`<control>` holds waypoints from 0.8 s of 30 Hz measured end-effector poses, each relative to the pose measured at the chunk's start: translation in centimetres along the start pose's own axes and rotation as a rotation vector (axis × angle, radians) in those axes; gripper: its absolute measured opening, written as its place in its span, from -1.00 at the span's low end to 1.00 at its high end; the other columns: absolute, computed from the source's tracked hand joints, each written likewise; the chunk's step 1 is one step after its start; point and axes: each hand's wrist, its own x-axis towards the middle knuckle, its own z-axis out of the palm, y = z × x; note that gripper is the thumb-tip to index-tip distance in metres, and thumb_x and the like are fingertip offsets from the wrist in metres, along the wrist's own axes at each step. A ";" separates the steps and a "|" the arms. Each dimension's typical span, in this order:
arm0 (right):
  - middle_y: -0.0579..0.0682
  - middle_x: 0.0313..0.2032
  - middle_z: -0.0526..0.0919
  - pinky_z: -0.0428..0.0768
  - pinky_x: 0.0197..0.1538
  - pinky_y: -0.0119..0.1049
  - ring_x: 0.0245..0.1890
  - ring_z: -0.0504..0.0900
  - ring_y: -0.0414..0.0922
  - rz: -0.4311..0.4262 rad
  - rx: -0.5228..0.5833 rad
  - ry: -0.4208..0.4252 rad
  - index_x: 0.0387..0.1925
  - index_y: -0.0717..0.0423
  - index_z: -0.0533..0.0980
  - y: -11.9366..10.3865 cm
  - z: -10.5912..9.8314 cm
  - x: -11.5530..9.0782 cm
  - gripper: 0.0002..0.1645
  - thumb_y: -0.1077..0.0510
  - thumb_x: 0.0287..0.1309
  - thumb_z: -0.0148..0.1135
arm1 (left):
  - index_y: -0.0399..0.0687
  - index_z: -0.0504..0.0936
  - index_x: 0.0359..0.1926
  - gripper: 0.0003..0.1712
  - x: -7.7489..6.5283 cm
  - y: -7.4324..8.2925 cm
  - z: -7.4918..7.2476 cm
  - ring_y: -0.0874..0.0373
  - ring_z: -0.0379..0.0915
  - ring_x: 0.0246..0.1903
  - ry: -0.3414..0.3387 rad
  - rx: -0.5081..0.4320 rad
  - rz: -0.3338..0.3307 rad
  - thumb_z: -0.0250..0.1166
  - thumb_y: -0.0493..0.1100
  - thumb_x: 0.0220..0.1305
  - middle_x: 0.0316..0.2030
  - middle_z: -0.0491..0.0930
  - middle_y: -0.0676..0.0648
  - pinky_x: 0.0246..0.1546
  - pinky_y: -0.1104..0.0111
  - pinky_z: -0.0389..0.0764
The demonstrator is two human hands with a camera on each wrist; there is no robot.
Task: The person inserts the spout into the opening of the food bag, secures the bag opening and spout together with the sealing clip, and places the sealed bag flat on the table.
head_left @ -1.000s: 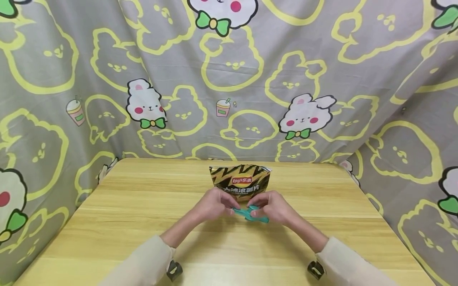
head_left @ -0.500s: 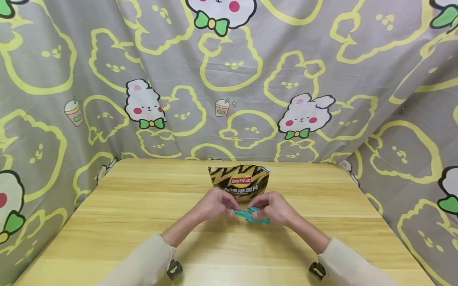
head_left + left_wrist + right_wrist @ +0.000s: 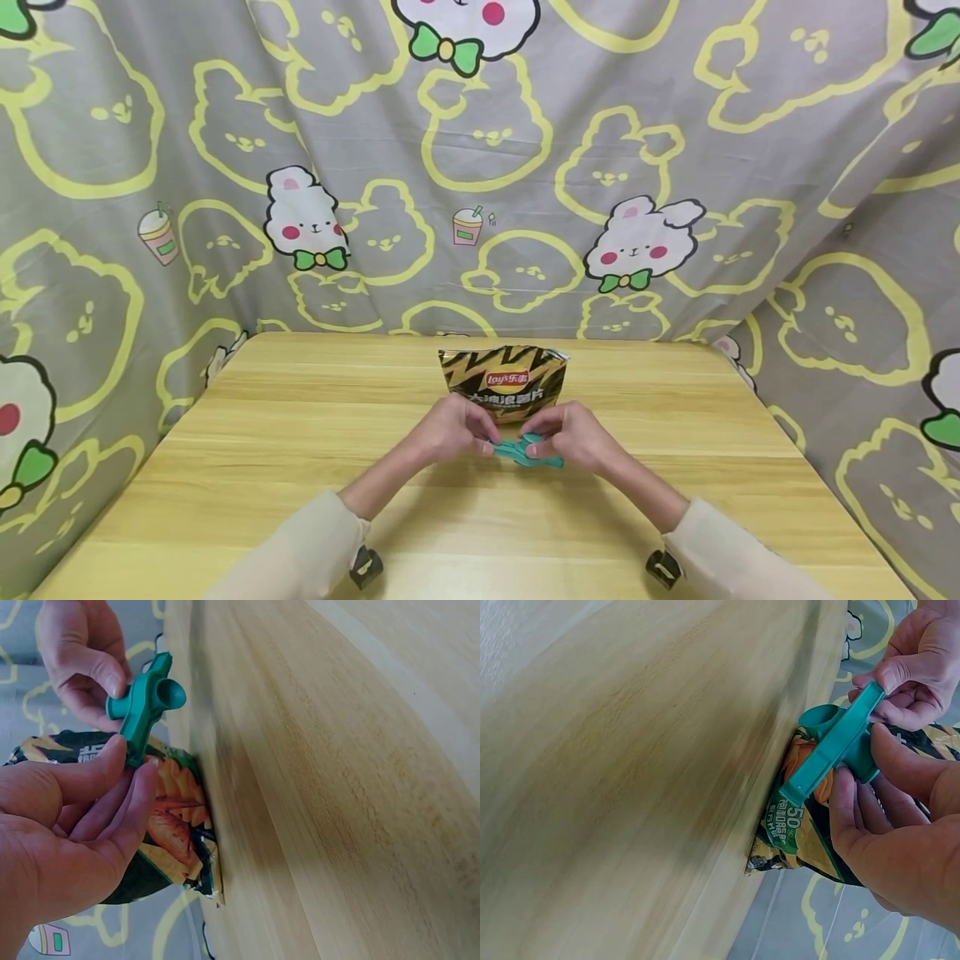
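Pinching one end of the green clip (image 3: 836,742) between the thumb and fingertips of my left hand (image 3: 452,429), I grasp its round middle part with my right hand (image 3: 576,433). The clip sits between my hands, just in front of the chip bag (image 3: 506,382), and seems lifted off the table (image 3: 247,450). Holding it by one end and the middle probably steadies it against twisting, and leaves the other end sticking out free on my right. The bag stands upright, printed front toward me, likely propped by its own fullness. Its top edge rises above my hands, untouched. Behind it a strip of wood runs to the far edge, where the patterned cloth (image 3: 480,287) hangs; the widest room lies to left and right.
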 end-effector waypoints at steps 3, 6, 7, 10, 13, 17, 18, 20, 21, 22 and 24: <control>0.01 -0.31 0.79 0.64 -0.24 -0.26 -0.35 0.67 -0.17 0.000 0.000 -0.003 -0.18 0.23 0.74 0.1 0.0 0.0 -0.74 0.31 0.01 0.51 | -0.17 0.79 -0.36 -0.86 0.0 0.0 0.0 0.20 0.70 -0.33 -0.002 0.000 -0.006 0.52 -0.42 0.03 -0.36 0.79 -0.04 -0.13 0.32 0.71; 0.00 -0.31 0.79 0.63 -0.24 -0.26 -0.35 0.67 -0.17 0.000 -0.002 -0.005 -0.18 0.21 0.74 0.0 0.0 0.0 -0.74 0.31 0.02 0.51 | -0.18 0.79 -0.34 -0.85 -0.1 0.0 0.0 0.19 0.71 -0.32 -0.003 -0.006 -0.011 0.54 -0.40 0.02 -0.35 0.79 -0.04 -0.13 0.32 0.71; 0.00 -0.31 0.79 0.63 -0.24 -0.26 -0.35 0.67 -0.17 0.000 -0.003 -0.004 -0.18 0.21 0.74 0.0 0.0 0.0 -0.74 0.30 0.02 0.51 | -0.18 0.79 -0.33 -0.85 -0.1 0.0 0.0 0.18 0.71 -0.32 -0.005 -0.010 -0.011 0.54 -0.39 0.02 -0.34 0.79 -0.05 -0.13 0.32 0.72; 0.00 -0.31 0.79 0.62 -0.24 -0.26 -0.35 0.67 -0.17 0.001 -0.008 -0.002 -0.17 0.20 0.74 0.0 0.1 -0.1 -0.73 0.30 0.02 0.52 | -0.18 0.79 -0.32 -0.83 -0.1 0.0 0.0 0.18 0.71 -0.31 -0.008 -0.010 -0.009 0.57 -0.36 0.00 -0.33 0.79 -0.05 -0.15 0.33 0.72; 0.00 -0.30 0.79 0.63 -0.24 -0.26 -0.35 0.67 -0.17 0.005 -0.017 0.008 -0.16 0.19 0.74 -0.1 0.1 -0.1 -0.73 0.29 0.02 0.52 | -0.18 0.78 -0.31 -0.81 -0.1 0.0 0.2 0.18 0.71 -0.32 -0.011 -0.001 0.000 0.58 -0.34 -0.01 -0.34 0.78 -0.05 -0.17 0.34 0.72; -0.02 -0.30 0.79 0.63 -0.22 -0.26 -0.32 0.67 -0.17 0.012 -0.028 0.033 -0.17 0.17 0.74 -0.2 0.1 -0.1 -0.74 0.26 0.04 0.52 | -0.18 0.78 -0.31 -0.79 0.0 -0.1 0.4 0.19 0.69 -0.31 -0.006 0.018 -0.004 0.59 -0.34 -0.02 -0.34 0.77 -0.04 -0.17 0.33 0.71; -0.03 -0.30 0.78 0.63 -0.21 -0.26 -0.32 0.67 -0.17 0.012 -0.030 0.039 -0.17 0.17 0.74 -0.2 0.1 -0.1 -0.74 0.26 0.04 0.52 | -0.18 0.78 -0.31 -0.79 -0.1 -0.2 0.4 0.19 0.69 -0.31 -0.004 0.025 -0.006 0.59 -0.34 -0.03 -0.34 0.77 -0.05 -0.16 0.33 0.71; -0.03 -0.29 0.78 0.64 -0.19 -0.26 -0.30 0.68 -0.17 0.010 -0.033 0.047 -0.16 0.18 0.73 -0.2 0.0 -0.2 -0.73 0.25 0.04 0.52 | -0.18 0.77 -0.31 -0.78 -0.1 -0.2 0.5 0.19 0.69 -0.30 0.002 0.037 -0.006 0.59 -0.34 -0.03 -0.32 0.77 -0.06 -0.16 0.33 0.71; -0.03 -0.29 0.78 0.65 -0.19 -0.27 -0.29 0.68 -0.17 0.007 -0.038 0.050 -0.15 0.18 0.73 -0.2 -0.1 -0.2 -0.72 0.25 0.04 0.52 | -0.19 0.77 -0.31 -0.78 -0.1 -0.3 0.5 0.18 0.70 -0.30 0.005 0.042 -0.004 0.59 -0.34 -0.04 -0.32 0.77 -0.07 -0.16 0.32 0.71; -0.03 -0.28 0.78 0.65 -0.18 -0.27 -0.28 0.68 -0.17 0.004 -0.044 0.053 -0.14 0.19 0.73 -0.2 -0.2 -0.2 -0.72 0.25 0.05 0.52 | -0.19 0.77 -0.31 -0.77 -0.2 -0.4 0.6 0.17 0.70 -0.30 0.009 0.045 -0.001 0.59 -0.35 -0.04 -0.31 0.77 -0.08 -0.16 0.32 0.72; -0.03 -0.27 0.78 0.66 -0.18 -0.28 -0.27 0.68 -0.17 0.001 -0.056 0.063 -0.13 0.19 0.73 -0.3 -0.4 -0.3 -0.71 0.24 0.05 0.52 | -0.22 0.76 -0.31 -0.76 -0.2 -0.6 0.7 0.15 0.70 -0.31 0.017 0.050 0.011 0.59 -0.37 -0.06 -0.32 0.77 -0.11 -0.17 0.32 0.72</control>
